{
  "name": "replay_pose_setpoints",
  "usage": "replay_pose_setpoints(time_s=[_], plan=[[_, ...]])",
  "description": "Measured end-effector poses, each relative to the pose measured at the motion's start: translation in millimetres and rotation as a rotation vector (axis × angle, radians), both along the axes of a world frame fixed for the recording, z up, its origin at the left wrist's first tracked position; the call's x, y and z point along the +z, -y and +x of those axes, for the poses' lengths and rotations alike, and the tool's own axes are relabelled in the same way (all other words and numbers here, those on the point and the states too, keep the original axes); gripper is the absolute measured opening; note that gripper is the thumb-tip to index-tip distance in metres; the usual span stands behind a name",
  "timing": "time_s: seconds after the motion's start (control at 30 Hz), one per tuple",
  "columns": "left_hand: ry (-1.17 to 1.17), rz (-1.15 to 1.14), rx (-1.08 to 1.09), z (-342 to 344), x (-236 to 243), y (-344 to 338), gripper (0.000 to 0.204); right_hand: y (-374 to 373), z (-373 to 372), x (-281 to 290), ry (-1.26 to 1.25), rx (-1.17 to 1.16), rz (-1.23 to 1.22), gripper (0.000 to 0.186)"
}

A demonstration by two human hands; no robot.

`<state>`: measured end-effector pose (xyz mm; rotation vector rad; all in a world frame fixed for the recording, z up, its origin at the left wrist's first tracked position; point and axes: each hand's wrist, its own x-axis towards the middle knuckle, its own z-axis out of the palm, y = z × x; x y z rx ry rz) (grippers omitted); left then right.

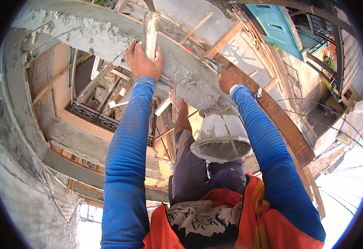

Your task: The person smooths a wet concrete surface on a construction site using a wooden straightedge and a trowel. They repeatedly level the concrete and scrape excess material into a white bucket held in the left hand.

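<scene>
My left hand is closed around a short, weathered piece of wood at the rough grey concrete beam. To its right, my right hand is closed beside the beam's plank-lined edge. What looks like a trowel, seen nearly edge-on, sticks out from its fingers; its handle is hidden in my grip. Between my forearms a mortar-caked grey bucket rests by the beam, its mouth toward me. A thin bar crosses the bucket. My bare foot is by the beam's near side.
Rusty rebar projects along the beam at left. A long brown plank runs down the right side. Below lie open drops with timber props and a window grille. Cables hang at right, near a teal panel.
</scene>
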<state>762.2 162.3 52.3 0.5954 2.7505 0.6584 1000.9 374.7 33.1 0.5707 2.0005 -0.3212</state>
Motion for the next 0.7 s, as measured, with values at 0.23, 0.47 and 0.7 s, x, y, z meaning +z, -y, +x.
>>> replay_pose_setpoints(time_s=[0.23, 0.47, 0.7], plan=[[-0.019, -0.035, 0.021, -2.9, 0.9, 1.9, 0.055, 0.1, -2.3, 17.4, -0.344, -0.434, 0.031, 0.050], [-0.046, -0.028, -0.004, -3.1, -2.0, 1.7, 0.061, -33.2, -42.1, -37.1, -0.119, -0.075, -0.167, 0.044], [0.001, -0.009, 0.016, -2.4, -0.7, -6.1, 0.058, -93.0, -62.3, -73.4, 0.283, 0.247, -0.405, 0.057]])
